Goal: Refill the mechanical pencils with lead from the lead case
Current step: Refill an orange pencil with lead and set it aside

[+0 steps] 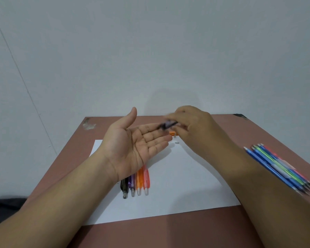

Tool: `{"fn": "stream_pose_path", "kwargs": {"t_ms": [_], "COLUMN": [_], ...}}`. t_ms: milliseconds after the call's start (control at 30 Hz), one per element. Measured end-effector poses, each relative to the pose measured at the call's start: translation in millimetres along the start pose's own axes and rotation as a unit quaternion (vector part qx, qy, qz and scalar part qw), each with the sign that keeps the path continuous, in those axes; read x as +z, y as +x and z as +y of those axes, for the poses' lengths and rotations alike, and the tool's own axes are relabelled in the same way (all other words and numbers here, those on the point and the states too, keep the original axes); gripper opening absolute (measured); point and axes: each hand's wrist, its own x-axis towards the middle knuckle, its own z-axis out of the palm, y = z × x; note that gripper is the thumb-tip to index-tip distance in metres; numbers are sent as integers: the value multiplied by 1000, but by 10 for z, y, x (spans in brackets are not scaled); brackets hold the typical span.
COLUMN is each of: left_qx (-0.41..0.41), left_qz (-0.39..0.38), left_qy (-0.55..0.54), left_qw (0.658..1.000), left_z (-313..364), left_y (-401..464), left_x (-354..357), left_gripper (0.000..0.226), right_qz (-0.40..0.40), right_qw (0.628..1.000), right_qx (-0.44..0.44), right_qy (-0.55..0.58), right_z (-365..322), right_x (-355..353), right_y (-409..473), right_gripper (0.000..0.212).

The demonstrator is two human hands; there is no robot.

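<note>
Four pencils [135,183] lie side by side on the white paper [177,185], long axes running away from the viewer, tips toward the paper's near edge. Above the paper, the left hand [132,145] is flat, palm up, holding nothing. The right hand [190,126] pinches a blurred dark pencil [167,125], roughly level, over those fingers. Right of the paper lies a blue-green bundle [279,169]. Refilling looks midway, I judge; the orange lead case [173,133] peeks behind the hands.
</note>
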Motion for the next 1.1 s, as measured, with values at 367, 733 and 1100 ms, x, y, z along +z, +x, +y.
{"fn": "stream_pose_path", "kwargs": {"t_ms": [367, 733, 1100], "left_qx": [2, 206, 242], "left_qz": [12, 198, 225], "left_qy": [-2, 424, 529], "left_qw": [1000, 859, 782], "left_z": [6, -114, -154], "left_y": [-7, 37, 32], "left_x": [1, 4, 38], "left_gripper": [80, 9, 11], "right_qz": [-51, -30, -69], "right_qw": [997, 995, 990], "right_qx": [64, 75, 83], "right_qy": [5, -63, -87], "right_z": [-152, -49, -57], "right_x": [-169, -73, -9], "right_y": [-14, -18, -2], "right_gripper": [94, 53, 43]}}
